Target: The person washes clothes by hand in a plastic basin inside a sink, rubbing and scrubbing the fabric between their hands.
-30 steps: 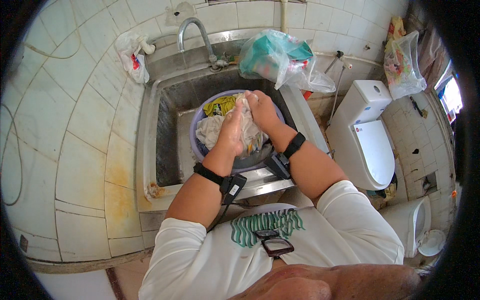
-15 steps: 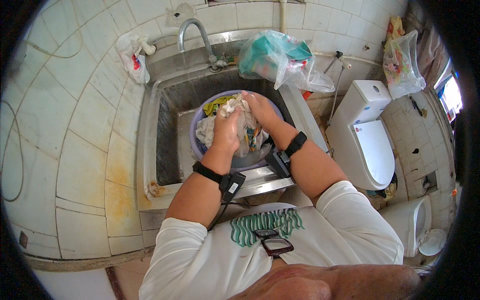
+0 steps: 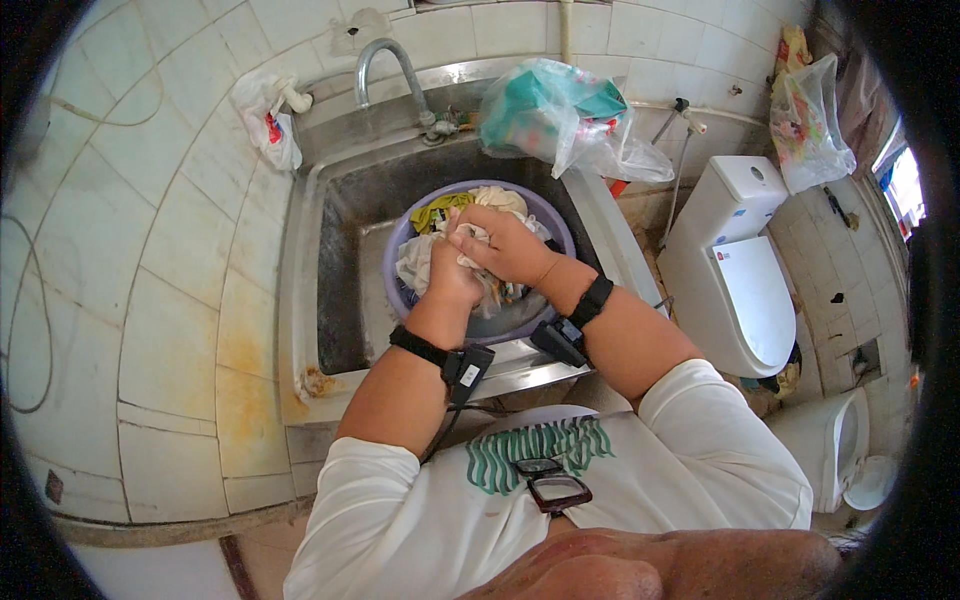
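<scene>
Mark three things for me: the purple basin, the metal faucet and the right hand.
Purple basin [image 3: 557, 212], head view: right side of its rim.
Metal faucet [image 3: 380, 44], head view: top of its curved spout.
Right hand [image 3: 510, 246], head view: back of the hand.

A tiled washroom, with toilet [image 3: 757, 300], steel sink [image 3: 340, 290] and faucet [image 3: 385, 50].

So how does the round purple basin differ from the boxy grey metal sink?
The round purple basin is smoothly curved; the boxy grey metal sink has straighter sides and corners. The basin is smaller, fitting inside the larger sink. The basin holds crumpled cloths; the sink holds the basin. Both are open-topped.
</scene>
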Demonstrator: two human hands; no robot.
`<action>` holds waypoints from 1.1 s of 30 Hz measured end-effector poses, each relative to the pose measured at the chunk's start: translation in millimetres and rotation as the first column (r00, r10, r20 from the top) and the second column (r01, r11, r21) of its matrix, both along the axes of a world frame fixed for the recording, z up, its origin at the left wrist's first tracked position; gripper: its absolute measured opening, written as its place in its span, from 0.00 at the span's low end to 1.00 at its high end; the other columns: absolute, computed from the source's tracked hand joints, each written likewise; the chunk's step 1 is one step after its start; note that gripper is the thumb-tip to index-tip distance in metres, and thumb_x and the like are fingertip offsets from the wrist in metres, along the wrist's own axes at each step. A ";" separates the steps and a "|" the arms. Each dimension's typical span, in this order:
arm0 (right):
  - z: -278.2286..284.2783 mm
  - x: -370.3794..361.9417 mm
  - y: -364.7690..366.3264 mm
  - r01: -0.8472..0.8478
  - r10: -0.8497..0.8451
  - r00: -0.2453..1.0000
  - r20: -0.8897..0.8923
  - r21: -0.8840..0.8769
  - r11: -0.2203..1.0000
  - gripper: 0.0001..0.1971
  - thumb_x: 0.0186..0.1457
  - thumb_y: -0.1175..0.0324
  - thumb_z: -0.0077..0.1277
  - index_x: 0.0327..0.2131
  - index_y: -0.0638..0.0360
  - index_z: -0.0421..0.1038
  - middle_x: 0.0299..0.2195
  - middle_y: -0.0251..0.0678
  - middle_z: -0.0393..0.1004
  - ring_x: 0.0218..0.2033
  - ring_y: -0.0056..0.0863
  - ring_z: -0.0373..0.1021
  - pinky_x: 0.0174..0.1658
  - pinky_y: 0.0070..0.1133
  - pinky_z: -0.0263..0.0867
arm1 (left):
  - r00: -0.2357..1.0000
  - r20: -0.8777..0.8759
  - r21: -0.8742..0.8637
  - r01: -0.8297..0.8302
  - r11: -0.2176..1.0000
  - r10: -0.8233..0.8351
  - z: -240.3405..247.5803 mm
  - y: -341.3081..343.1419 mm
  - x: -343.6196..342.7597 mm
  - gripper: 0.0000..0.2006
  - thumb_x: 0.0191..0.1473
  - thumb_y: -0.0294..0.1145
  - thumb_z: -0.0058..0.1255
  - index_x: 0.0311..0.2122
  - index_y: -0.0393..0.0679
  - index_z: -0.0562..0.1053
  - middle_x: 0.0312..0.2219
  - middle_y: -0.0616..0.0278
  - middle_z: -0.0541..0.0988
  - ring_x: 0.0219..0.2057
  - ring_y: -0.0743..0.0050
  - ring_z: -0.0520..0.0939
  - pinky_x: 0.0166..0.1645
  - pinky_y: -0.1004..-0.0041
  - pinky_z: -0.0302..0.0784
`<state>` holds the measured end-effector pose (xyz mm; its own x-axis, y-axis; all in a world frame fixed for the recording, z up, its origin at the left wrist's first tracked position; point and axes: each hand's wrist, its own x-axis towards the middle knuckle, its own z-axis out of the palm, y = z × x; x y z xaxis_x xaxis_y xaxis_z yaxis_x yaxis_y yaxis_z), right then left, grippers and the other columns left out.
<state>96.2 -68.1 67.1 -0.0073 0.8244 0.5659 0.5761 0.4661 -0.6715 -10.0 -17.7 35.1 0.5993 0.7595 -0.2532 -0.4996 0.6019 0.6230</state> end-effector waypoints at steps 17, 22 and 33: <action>-5.2 -1.3 9.9 0.215 -0.205 0.976 0.074 -0.159 0.964 0.14 0.55 0.61 0.41 0.28 0.63 0.68 0.25 0.55 0.70 0.30 0.55 0.67 0.34 0.39 0.62 | 0.989 -0.120 0.013 -0.085 0.996 0.086 4.9 -8.0 8.4 0.25 0.57 0.51 0.39 0.48 0.38 0.65 0.43 0.57 0.72 0.45 0.63 0.73 0.48 0.62 0.69; -27.5 14.9 23.7 0.279 -0.288 0.957 -0.022 -0.197 0.940 0.15 0.56 0.58 0.40 0.30 0.61 0.68 0.26 0.54 0.71 0.31 0.55 0.67 0.34 0.38 0.62 | 0.983 -0.165 0.099 -0.061 0.993 0.077 -3.4 -3.2 13.2 0.26 0.57 0.52 0.39 0.48 0.38 0.65 0.44 0.57 0.72 0.46 0.63 0.73 0.50 0.63 0.68; -18.6 13.2 19.1 0.341 -0.325 0.939 0.111 -0.188 0.921 0.16 0.57 0.55 0.38 0.29 0.59 0.67 0.26 0.50 0.72 0.30 0.52 0.68 0.34 0.41 0.63 | 0.978 -0.194 0.035 -0.069 0.997 0.074 9.2 -10.9 12.0 0.26 0.57 0.50 0.40 0.48 0.35 0.64 0.43 0.53 0.72 0.43 0.63 0.75 0.47 0.63 0.70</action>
<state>109.4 -49.0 48.5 0.2514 0.8829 0.3965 0.7273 0.0980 -0.6792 2.0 -28.5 44.3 0.4842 0.8069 -0.3383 -0.4078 0.5502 0.7287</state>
